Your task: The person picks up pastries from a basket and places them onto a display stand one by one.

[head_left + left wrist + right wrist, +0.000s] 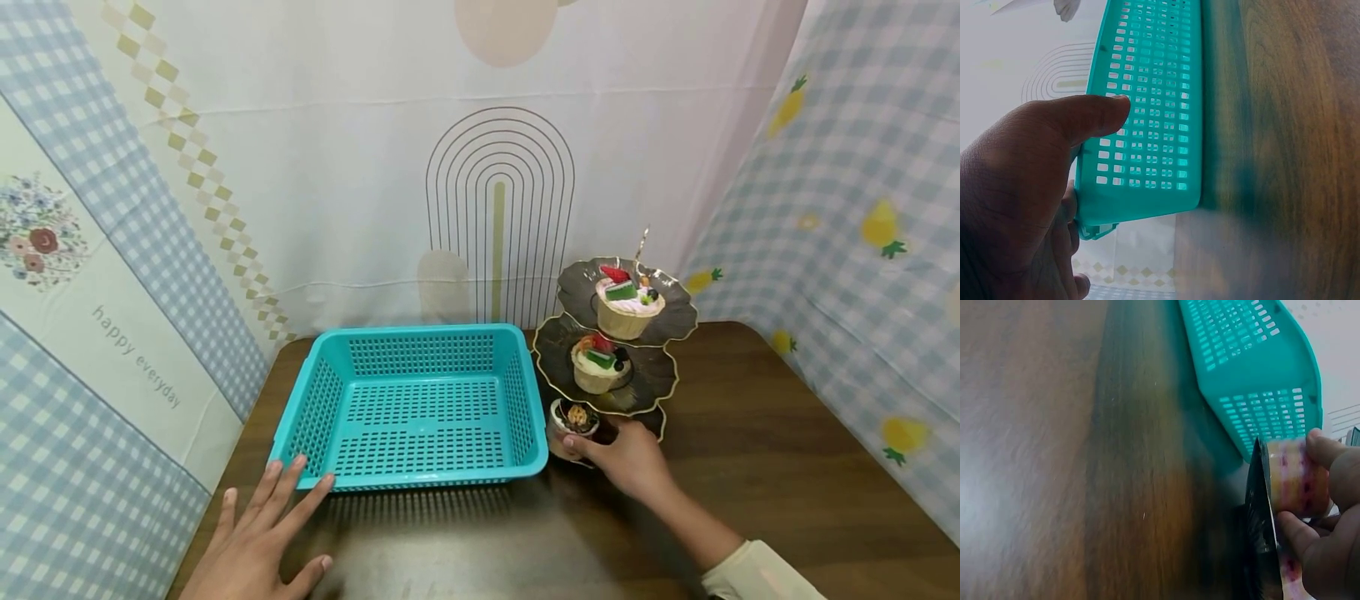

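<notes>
My right hand (630, 458) reaches to the bottom tier of a three-tier stand (648, 379) and holds a small round cake (573, 417) topped with a walnut. In the right wrist view, thumb and fingers pinch the pink-and-yellow side of that cake (1291, 478), right by the dark plate edge (1263, 515). My left hand (255, 542) is spread at the near left corner of a turquoise plastic basket (420, 482), fingertips at its rim. The left wrist view shows the thumb (1100, 115) overlapping the basket's perforated side.
A fruit-topped tart (630, 312) sits on the stand's top tier, another tart (596, 371) on the middle one. The basket stands close left of the stand on a brown wooden table (750, 467). Patterned cloths (337, 183) hang behind and at both sides.
</notes>
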`<state>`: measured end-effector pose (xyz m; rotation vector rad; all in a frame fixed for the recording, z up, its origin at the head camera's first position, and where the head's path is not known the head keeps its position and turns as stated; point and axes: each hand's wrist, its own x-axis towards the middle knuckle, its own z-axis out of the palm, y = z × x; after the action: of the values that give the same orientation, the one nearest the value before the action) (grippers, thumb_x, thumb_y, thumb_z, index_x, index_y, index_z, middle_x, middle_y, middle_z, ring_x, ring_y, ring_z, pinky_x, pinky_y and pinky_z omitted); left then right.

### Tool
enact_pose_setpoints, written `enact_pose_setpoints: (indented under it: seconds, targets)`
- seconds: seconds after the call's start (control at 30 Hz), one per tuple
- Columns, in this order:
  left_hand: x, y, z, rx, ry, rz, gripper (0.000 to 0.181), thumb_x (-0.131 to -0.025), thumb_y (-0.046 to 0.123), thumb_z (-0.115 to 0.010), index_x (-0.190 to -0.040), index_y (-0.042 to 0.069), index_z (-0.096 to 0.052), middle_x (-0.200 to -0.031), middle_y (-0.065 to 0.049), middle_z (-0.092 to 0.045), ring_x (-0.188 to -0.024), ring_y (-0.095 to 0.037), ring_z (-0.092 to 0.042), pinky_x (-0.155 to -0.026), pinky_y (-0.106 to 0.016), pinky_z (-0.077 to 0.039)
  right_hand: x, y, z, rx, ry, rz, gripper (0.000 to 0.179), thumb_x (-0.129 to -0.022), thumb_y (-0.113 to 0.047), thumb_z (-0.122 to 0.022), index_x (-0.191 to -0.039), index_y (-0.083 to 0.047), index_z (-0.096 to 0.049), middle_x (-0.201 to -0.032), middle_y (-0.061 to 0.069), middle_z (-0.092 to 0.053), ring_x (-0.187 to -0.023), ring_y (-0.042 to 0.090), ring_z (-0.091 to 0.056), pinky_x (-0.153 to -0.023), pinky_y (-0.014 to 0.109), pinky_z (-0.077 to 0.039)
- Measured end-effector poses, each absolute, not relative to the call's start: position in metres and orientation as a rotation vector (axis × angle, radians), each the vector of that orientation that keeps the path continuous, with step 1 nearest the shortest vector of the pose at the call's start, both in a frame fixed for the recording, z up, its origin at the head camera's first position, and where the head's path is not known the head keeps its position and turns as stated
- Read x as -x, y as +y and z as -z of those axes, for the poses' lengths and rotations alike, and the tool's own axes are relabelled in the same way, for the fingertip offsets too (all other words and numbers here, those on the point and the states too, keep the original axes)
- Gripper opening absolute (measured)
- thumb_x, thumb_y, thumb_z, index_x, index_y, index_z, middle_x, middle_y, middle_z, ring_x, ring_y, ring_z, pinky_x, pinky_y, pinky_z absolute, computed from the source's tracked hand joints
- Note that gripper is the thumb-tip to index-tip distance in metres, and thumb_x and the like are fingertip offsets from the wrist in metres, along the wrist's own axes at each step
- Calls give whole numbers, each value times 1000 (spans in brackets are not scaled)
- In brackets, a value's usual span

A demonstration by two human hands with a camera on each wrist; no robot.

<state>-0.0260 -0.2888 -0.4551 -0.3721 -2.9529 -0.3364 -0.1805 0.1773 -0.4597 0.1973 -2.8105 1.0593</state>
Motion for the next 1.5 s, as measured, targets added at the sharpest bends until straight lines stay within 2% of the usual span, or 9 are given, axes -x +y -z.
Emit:
enact_pose_setpoints:
  seconds: [0.3, 0.57, 0.9, 1.1, 1.17, 1.27, 1.5]
  targets:
    - [25, -288, 455, 359, -2942, 350, 99, -85, 53, -80, -164, 42, -22, -171, -5, -15, -153, -11, 16, -114, -74, 11, 184, 164, 459, -151, -2808, -1072, 55, -82, -44, -87, -116, -2, -73, -107, 20, -73, -102, 41, -68, -82, 56, -55]
    - [25, -288, 455, 360, -2947, 346, 99, -85, 54, -80, -164, 42, -21, -172, -5, -13, -153, -12, 16, -113, -74, 13, 190, 159, 459, -111, -2830, -1087, 56, -81, -48, -86, -110, -2, -72, -101, 19, -73, -96, 36, -68, -77, 53, -55]
    - [26, -288, 454, 349, -2950, 349, 96, -85, 54, -79, -163, 43, -23, -171, -6, -16, -154, -11, 15, -114, -74, 11, 196, 156, 458, -59, -2833, -1162, 66, -83, -51, -84, -117, 4, -69, -109, 25, -71, -99, 35, -66, -82, 53, -55]
    - [28, -287, 453, 362, -2941, 334, 95, -86, 53, -79, -163, 42, -25, -170, -7, -18, -155, -13, 12, -114, -74, 10, 194, 158, 455, 39, -2871, -1144, 59, -82, -59, -80, -97, -3, -74, -85, 12, -71, -78, 26, -61, -63, 42, -53]
    - [28, -287, 453, 364, -2937, 334, 95, -86, 52, -79, -163, 43, -26, -170, -8, -19, -155, -13, 12, -114, -74, 9, 193, 159, 455, 60, -2879, -1139, 57, -82, -59, -80, -91, -3, -74, -79, 9, -69, -74, 25, -59, -60, 40, -51]
    - [28, -288, 453, 361, -2944, 340, 94, -86, 53, -79, -163, 43, -26, -170, -8, -19, -154, -13, 13, -114, -75, 8, 195, 159, 456, 46, -2873, -1116, 56, -83, -56, -81, -93, -1, -73, -84, 13, -71, -78, 26, -62, -64, 43, -54]
    - [27, -288, 454, 359, -2954, 358, 95, -86, 53, -79, -163, 43, -24, -171, -7, -17, -154, -12, 15, -113, -76, 8, 200, 151, 463, -7, -2765, -1173, 59, -85, -42, -84, -117, 5, -68, -113, 26, -70, -104, 38, -65, -85, 54, -55]
